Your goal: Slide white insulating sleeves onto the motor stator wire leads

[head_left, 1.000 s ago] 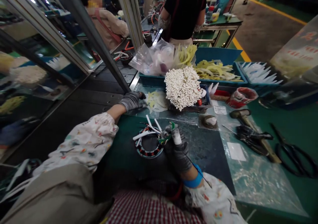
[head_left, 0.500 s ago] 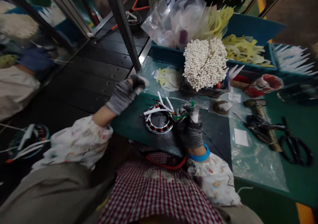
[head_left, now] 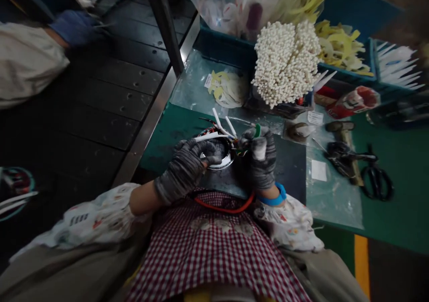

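A ring-shaped motor stator (head_left: 224,164) with red-and-black windings lies on the dark mat in front of me. My left hand (head_left: 187,165), in a grey striped glove, has its fingers and thumb closed on the ring's left side and covers much of it. White sleeves (head_left: 218,122) stick up from the leads at its far side. At the ring's right, my right hand (head_left: 259,157), also gloved, is closed around thin coloured wires (head_left: 240,152). A small green piece (head_left: 258,130) shows at its fingers; how it is held is unclear.
A bundle of white cords (head_left: 286,65) stands beyond the hands, beside a blue bin of yellow strips (head_left: 340,47). Scissors (head_left: 377,179), a hammer (head_left: 345,145) and a red cup (head_left: 355,102) lie right. Another person's gloved hand (head_left: 75,27) is over the slatted conveyor (head_left: 110,92).
My left hand has come from the plastic bag at the table's far left down to the stator and closed on it. My right hand stays by the wires. The view has shifted.
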`<state>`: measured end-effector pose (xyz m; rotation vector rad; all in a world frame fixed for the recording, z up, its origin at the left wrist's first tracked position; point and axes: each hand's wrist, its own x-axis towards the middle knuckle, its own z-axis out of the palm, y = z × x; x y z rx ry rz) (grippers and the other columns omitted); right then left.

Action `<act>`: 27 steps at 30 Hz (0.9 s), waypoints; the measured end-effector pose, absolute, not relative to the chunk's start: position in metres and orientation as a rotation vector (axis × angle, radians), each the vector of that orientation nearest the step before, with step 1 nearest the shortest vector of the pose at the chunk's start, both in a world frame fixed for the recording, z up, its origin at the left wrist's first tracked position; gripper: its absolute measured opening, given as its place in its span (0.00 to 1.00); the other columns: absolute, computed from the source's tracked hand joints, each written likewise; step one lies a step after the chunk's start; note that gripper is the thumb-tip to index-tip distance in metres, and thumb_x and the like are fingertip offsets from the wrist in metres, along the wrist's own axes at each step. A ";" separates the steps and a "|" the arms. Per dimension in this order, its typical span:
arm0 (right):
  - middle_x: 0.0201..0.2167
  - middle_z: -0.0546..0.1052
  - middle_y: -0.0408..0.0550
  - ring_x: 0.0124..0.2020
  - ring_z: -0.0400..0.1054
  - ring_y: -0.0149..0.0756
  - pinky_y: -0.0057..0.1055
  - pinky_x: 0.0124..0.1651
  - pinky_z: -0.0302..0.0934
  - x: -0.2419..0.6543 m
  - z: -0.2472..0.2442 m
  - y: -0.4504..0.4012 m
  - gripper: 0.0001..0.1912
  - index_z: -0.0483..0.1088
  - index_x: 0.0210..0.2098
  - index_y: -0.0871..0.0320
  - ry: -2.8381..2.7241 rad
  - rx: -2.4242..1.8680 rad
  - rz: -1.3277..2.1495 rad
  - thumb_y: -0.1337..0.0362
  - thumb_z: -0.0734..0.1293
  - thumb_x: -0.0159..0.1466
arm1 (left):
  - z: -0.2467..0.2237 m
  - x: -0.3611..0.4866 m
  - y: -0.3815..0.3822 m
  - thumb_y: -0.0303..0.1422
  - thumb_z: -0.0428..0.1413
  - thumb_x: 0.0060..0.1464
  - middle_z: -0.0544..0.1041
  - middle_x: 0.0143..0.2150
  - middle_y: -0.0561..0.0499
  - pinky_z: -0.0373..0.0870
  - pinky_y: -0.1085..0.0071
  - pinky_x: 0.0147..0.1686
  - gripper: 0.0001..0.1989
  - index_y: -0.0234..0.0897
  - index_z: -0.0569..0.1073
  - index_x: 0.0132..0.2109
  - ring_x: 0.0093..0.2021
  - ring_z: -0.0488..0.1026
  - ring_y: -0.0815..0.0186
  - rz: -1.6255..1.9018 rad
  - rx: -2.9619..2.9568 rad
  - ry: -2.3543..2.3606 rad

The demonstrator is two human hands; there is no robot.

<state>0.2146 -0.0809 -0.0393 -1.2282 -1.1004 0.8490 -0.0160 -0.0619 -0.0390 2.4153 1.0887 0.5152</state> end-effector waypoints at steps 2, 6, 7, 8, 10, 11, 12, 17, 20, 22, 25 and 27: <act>0.42 0.83 0.44 0.41 0.77 0.39 0.39 0.49 0.75 0.209 -0.033 -0.088 0.15 0.75 0.49 0.49 -1.234 -1.180 0.765 0.46 0.67 0.76 | -0.043 -0.022 -0.070 0.37 0.55 0.70 0.86 0.57 0.46 0.71 0.39 0.64 0.17 0.57 0.85 0.57 0.61 0.78 0.44 0.528 2.483 1.074; 0.48 0.86 0.49 0.47 0.79 0.45 0.42 0.52 0.75 0.196 -0.028 -0.095 0.12 0.80 0.53 0.50 -1.810 -1.204 0.592 0.56 0.67 0.77 | -0.042 -0.040 -0.085 0.31 0.54 0.69 0.86 0.58 0.46 0.79 0.45 0.61 0.21 0.56 0.83 0.61 0.61 0.82 0.47 0.590 2.561 0.880; 0.49 0.86 0.52 0.47 0.79 0.47 0.43 0.52 0.75 0.192 -0.029 -0.095 0.12 0.81 0.54 0.51 -1.908 -1.253 0.554 0.59 0.67 0.77 | -0.040 -0.045 -0.086 0.32 0.55 0.68 0.87 0.57 0.46 0.81 0.45 0.60 0.19 0.56 0.85 0.58 0.60 0.82 0.47 0.610 2.528 0.843; 0.50 0.86 0.54 0.48 0.79 0.49 0.45 0.53 0.74 0.189 -0.029 -0.095 0.13 0.82 0.55 0.52 -1.989 -1.312 0.517 0.61 0.67 0.76 | -0.038 -0.051 -0.085 0.33 0.57 0.67 0.87 0.56 0.46 0.82 0.46 0.59 0.17 0.56 0.86 0.55 0.58 0.83 0.47 0.646 2.446 0.833; 0.53 0.85 0.57 0.51 0.78 0.51 0.48 0.56 0.73 0.184 -0.030 -0.093 0.14 0.82 0.57 0.53 -2.138 -1.405 0.455 0.63 0.69 0.75 | -0.031 -0.060 -0.076 0.37 0.57 0.68 0.89 0.50 0.46 0.85 0.51 0.55 0.13 0.52 0.87 0.46 0.52 0.86 0.51 0.771 2.200 0.892; 0.55 0.85 0.58 0.53 0.77 0.52 0.50 0.59 0.72 0.184 -0.030 -0.091 0.15 0.82 0.58 0.54 -2.223 -1.418 0.419 0.62 0.70 0.75 | -0.027 -0.063 -0.068 0.39 0.56 0.70 0.88 0.47 0.46 0.85 0.53 0.52 0.13 0.49 0.87 0.45 0.48 0.86 0.53 0.847 2.076 0.950; 0.58 0.84 0.59 0.56 0.76 0.53 0.51 0.61 0.71 0.184 -0.028 -0.089 0.15 0.82 0.59 0.54 -2.297 -1.405 0.390 0.61 0.71 0.75 | -0.023 -0.065 -0.058 0.42 0.54 0.72 0.88 0.46 0.46 0.85 0.54 0.53 0.15 0.47 0.86 0.46 0.47 0.85 0.54 0.915 1.971 1.023; 0.58 0.84 0.58 0.58 0.76 0.52 0.49 0.63 0.71 0.185 -0.017 -0.083 0.17 0.83 0.59 0.57 -2.370 -1.377 0.311 0.57 0.68 0.78 | -0.011 -0.050 0.003 0.53 0.67 0.61 0.72 0.75 0.40 0.63 0.42 0.78 0.37 0.41 0.74 0.70 0.77 0.65 0.41 0.600 1.862 1.053; 0.58 0.85 0.56 0.58 0.77 0.50 0.47 0.62 0.72 0.181 -0.021 -0.099 0.16 0.83 0.59 0.55 -2.325 -1.455 0.229 0.57 0.68 0.78 | -0.017 -0.035 0.012 0.52 0.71 0.57 0.69 0.76 0.40 0.66 0.42 0.77 0.45 0.43 0.68 0.75 0.78 0.64 0.40 0.394 1.828 0.729; 0.57 0.86 0.54 0.56 0.78 0.49 0.46 0.61 0.74 0.178 -0.032 -0.119 0.14 0.83 0.58 0.52 -2.278 -1.481 0.156 0.59 0.70 0.77 | -0.026 -0.030 -0.001 0.48 0.72 0.57 0.69 0.76 0.42 0.68 0.39 0.76 0.47 0.49 0.63 0.78 0.77 0.67 0.40 0.484 1.857 0.614; 0.50 0.87 0.48 0.51 0.80 0.46 0.45 0.56 0.78 0.175 -0.053 -0.153 0.13 0.84 0.56 0.45 -2.165 -1.485 0.043 0.62 0.74 0.73 | -0.038 -0.032 -0.034 0.43 0.72 0.59 0.68 0.77 0.44 0.70 0.35 0.75 0.47 0.58 0.60 0.78 0.75 0.68 0.39 0.676 1.898 0.550; 0.48 0.87 0.44 0.50 0.81 0.45 0.45 0.55 0.80 0.176 -0.062 -0.168 0.15 0.84 0.54 0.41 -2.107 -1.467 0.027 0.65 0.75 0.72 | -0.042 -0.035 -0.054 0.39 0.68 0.64 0.70 0.75 0.47 0.75 0.38 0.72 0.42 0.62 0.58 0.78 0.73 0.72 0.43 0.750 1.860 0.536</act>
